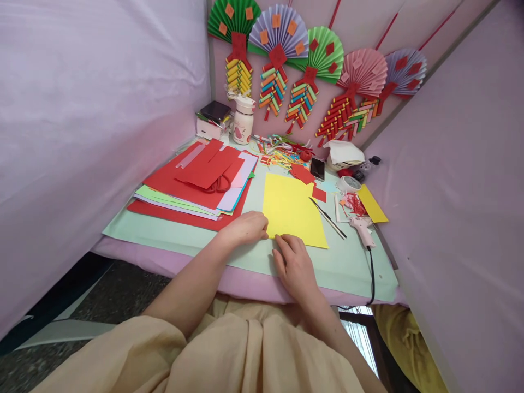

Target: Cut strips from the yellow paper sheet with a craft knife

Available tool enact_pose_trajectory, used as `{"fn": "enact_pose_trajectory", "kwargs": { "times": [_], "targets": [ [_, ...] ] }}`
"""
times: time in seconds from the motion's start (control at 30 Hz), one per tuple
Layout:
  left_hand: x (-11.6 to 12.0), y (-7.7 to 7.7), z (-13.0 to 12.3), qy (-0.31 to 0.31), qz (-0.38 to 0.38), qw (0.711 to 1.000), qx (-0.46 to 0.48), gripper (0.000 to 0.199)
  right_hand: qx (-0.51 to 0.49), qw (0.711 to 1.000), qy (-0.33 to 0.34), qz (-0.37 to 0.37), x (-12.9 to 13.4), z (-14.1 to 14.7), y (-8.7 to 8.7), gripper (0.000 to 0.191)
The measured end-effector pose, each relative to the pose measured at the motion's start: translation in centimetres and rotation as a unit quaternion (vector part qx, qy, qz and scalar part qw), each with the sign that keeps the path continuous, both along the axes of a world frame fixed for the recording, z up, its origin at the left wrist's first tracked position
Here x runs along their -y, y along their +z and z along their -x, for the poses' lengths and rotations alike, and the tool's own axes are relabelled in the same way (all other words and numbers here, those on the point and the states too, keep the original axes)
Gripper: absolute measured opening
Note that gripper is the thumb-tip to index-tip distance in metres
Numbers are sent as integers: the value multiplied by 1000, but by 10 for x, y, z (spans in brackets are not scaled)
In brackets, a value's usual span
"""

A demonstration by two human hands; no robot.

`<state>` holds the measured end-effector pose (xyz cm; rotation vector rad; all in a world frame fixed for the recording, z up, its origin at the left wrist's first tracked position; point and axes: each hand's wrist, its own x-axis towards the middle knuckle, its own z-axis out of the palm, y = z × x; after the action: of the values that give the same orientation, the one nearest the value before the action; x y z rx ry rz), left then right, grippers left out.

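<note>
A yellow sheet of paper lies flat on the pale green table cover. At its near left corner my left hand is closed, its fingertips pinching the paper's edge. Beside it, my right hand has its fingers bent with the tips on the same near edge, which looks slightly turned up between the hands. Its thumb is partly apart from the fingers. A slim, dark pointed tool rests on the sheet's right side and reaches past its edge.
Stacked red and coloured paper with red-handled scissors lies left. A white bottle, paper scraps and a phone stand or lie behind. Right are a tape roll and a corded glue gun. Paper fans hang on the wall.
</note>
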<state>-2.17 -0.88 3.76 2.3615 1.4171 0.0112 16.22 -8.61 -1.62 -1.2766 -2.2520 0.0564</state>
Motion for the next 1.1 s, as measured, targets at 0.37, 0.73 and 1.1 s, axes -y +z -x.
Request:
{"fn": "enact_pose_trajectory", "kwargs": {
  "times": [0.37,0.73,1.1],
  "targets": [
    [0,0,6,20,9,1000,8,14,10,1000,8,2,-1,8,-6,36],
    [0,1,5,17,5,1000,-3,14,34,999,7,2,-1,10,-6,35],
    [1,1,3,14,-2,1000,-15,14,39,999,-7,4,0,12,-7,37]
  ]
}}
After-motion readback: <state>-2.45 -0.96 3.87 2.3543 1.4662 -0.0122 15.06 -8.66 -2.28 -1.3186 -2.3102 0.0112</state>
